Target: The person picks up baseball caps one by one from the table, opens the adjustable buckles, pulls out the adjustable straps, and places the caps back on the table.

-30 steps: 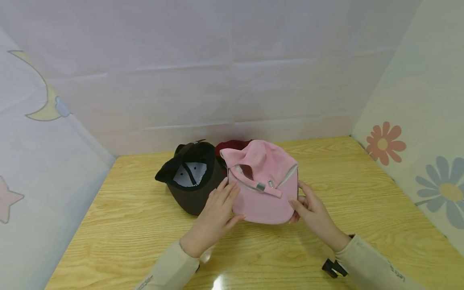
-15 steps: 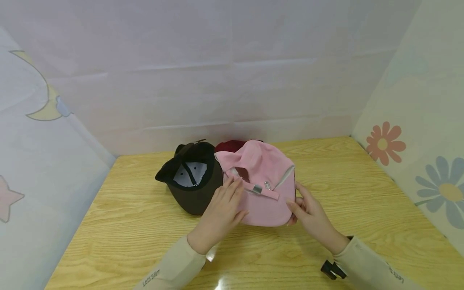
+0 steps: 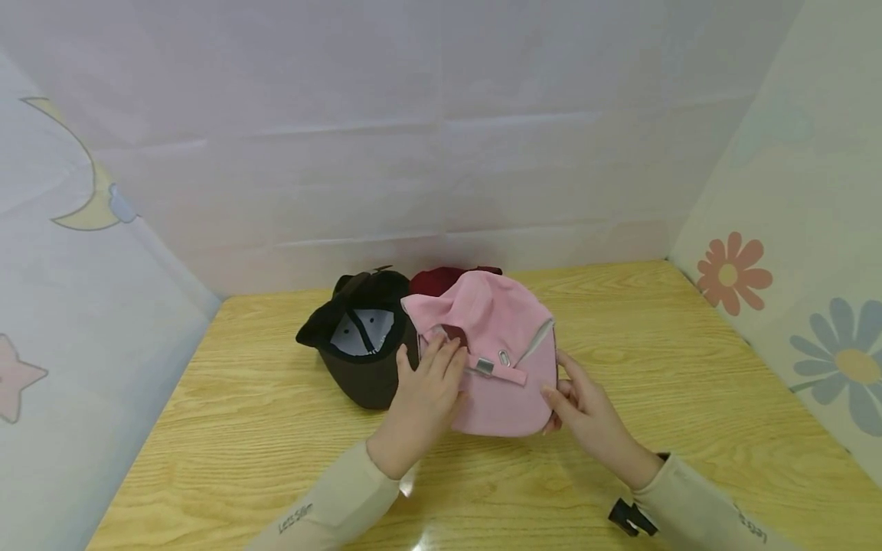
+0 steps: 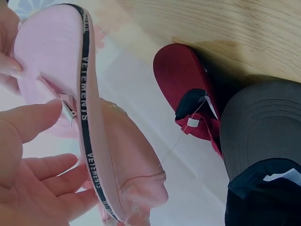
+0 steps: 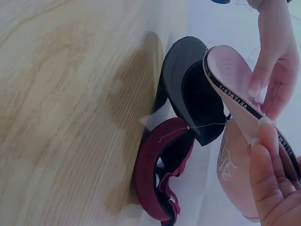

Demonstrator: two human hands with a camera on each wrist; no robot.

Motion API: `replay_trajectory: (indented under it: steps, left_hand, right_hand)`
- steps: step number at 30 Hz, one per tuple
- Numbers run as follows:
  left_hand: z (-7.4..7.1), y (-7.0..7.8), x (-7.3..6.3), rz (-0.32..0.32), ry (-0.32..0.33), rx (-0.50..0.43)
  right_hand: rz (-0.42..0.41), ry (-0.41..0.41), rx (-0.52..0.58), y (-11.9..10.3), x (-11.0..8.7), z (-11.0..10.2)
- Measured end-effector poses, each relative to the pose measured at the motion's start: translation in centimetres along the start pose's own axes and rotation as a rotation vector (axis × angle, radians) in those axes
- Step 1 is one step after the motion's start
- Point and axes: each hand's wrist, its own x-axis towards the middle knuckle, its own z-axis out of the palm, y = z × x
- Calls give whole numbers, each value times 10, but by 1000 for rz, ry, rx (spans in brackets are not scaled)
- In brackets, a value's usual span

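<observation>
A pink baseball cap (image 3: 499, 409), its brim edged with black lettered tape (image 4: 85, 89), is held above the table with its back strap (image 3: 506, 373) and metal buckle facing up. My right hand (image 3: 586, 405) pinches the right edge of the brim between thumb and fingers. My left hand (image 3: 423, 398) lies over the left side of the cap, its fingers extended at the strap and rear opening. In the left wrist view the left hand's thumb is near the buckle (image 4: 69, 110). White stitched lettering (image 5: 228, 162) shows on the crown in the right wrist view.
A dark brown-black cap (image 3: 365, 379) rests upside down on the wooden table (image 3: 227, 428), left of the pink cap. Behind the pink cap, partly hidden, is a dark red cap (image 3: 432, 282). Cloth walls (image 3: 441, 176) border the table at the back and both sides.
The pink cap has shifted slightly left and toward me, held by the right hand. My left hand has moved from the brim's left edge onto the strap area. The other caps stay put.
</observation>
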Motion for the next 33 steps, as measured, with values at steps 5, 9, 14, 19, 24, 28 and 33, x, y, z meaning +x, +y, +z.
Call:
replay_trajectory:
  steps: [5, 9, 14, 19, 24, 28, 33]
  left_hand:
    - [0, -1, 1, 24, 28, 21]
    - [0, -2, 1, 41, 23, 31]
    - [4, -4, 1, 65, 67, 13]
    - [9, -6, 2, 50, 156, -19]
    - [10, -7, 3, 18, 239, -50]
    - [8, -9, 4, 12, 273, -77]
    - [3, -9, 4, -1, 268, -134]
  right_hand:
    - [-23, 0, 12, 0, 0, 1]
    - [-32, 0, 16, 0, -1, 2]
    - [-25, 0, 9, -1, -1, 3]
    - [-13, 6, 0, -2, -1, 4]
    - [-31, 7, 6, -3, -1, 5]
    - [-35, 5, 9, -3, -1, 5]
    - [-25, -4, 2, -3, -2, 4]
